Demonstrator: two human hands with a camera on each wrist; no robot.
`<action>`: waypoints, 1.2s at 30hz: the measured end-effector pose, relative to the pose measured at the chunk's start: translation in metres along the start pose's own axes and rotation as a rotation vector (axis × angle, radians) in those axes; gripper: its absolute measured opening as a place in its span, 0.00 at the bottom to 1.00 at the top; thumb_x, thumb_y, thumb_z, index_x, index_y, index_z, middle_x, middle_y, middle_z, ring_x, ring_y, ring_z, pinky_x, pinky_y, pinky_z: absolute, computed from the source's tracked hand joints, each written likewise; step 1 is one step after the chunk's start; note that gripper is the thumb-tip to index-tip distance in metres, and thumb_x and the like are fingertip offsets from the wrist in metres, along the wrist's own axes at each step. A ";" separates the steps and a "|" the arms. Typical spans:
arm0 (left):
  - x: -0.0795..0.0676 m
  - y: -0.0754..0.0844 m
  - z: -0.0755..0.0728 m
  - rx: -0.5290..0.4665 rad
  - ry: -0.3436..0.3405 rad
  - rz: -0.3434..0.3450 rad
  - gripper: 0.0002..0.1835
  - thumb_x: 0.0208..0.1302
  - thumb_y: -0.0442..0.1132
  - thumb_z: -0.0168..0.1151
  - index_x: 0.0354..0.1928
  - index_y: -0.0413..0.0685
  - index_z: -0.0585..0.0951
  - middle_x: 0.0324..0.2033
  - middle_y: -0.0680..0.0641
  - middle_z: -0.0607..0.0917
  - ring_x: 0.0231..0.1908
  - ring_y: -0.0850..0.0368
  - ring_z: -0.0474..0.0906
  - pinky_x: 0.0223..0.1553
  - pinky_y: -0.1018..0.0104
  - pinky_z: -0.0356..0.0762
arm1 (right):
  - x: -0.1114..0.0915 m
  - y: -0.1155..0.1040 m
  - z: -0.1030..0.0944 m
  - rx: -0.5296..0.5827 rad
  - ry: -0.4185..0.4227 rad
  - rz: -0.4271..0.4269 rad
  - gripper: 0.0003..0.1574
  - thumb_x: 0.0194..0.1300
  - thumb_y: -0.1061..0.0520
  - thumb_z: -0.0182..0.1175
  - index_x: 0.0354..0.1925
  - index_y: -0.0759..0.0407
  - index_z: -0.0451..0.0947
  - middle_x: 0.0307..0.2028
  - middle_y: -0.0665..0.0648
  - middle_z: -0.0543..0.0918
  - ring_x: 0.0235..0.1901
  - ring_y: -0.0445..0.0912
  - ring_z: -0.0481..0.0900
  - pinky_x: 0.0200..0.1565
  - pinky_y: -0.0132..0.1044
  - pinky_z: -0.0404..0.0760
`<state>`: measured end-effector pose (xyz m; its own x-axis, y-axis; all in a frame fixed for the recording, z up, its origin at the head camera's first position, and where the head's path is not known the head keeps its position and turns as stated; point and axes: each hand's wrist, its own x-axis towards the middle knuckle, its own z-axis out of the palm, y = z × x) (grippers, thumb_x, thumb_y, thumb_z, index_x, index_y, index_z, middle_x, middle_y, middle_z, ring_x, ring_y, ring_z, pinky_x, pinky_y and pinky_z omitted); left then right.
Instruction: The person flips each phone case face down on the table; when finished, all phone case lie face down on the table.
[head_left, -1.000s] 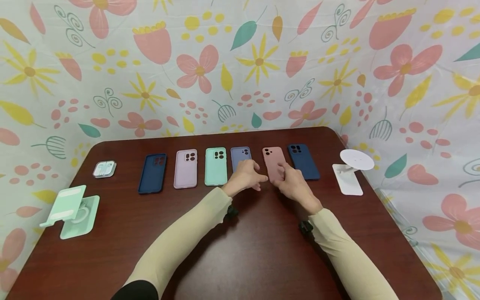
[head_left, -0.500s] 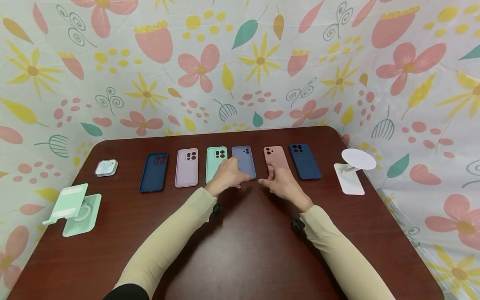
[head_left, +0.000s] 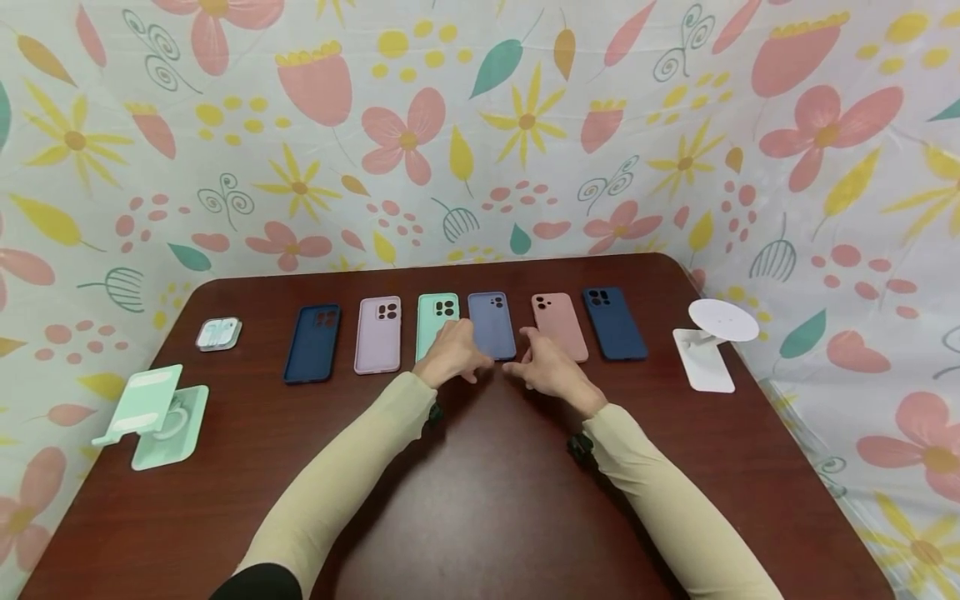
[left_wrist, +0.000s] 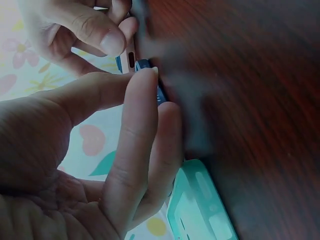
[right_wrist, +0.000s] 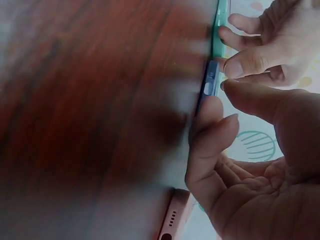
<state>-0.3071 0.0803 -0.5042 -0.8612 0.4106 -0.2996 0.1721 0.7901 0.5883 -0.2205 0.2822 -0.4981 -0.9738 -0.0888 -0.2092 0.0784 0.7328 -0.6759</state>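
Note:
A slate-blue phone case (head_left: 491, 323) lies face down in the middle of a row of cases, its camera cutouts at the far end. My left hand (head_left: 450, 354) is at its near left corner, overlapping the lower part of the mint phone case (head_left: 435, 318). My right hand (head_left: 553, 368) is at the near right corner, beside the pink phone case (head_left: 561, 325). Both thumbs point at the slate case's near edge, fingers loosely bent. In the left wrist view the slate-blue case (left_wrist: 161, 96) shows behind my fingertips; the right wrist view shows its near end (right_wrist: 209, 82).
Navy (head_left: 312, 343) and lilac (head_left: 378, 335) cases lie to the left, a dark blue case (head_left: 615, 323) to the right. A boxed pair of earphones (head_left: 219, 333) and a mint phone stand (head_left: 142, 404) are far left. A white stand (head_left: 705, 362) is at the right edge.
My right hand has moved left from the pink case to the slate-blue one. My left hand has drawn back left off the slate-blue case to its near corner. The cases keep their places.

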 end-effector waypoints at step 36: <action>0.000 0.015 -0.002 -0.001 -0.054 -0.032 0.11 0.66 0.41 0.78 0.41 0.40 0.87 0.21 0.48 0.91 0.20 0.57 0.90 0.35 0.65 0.90 | -0.010 -0.043 -0.005 0.050 -0.010 0.102 0.43 0.78 0.58 0.66 0.79 0.71 0.57 0.27 0.60 0.85 0.18 0.45 0.84 0.26 0.36 0.86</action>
<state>-0.3050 0.0913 -0.4938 -0.8393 0.4087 -0.3586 0.1439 0.8030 0.5783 -0.2152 0.2547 -0.4631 -0.9580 -0.0226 -0.2859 0.1878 0.7041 -0.6848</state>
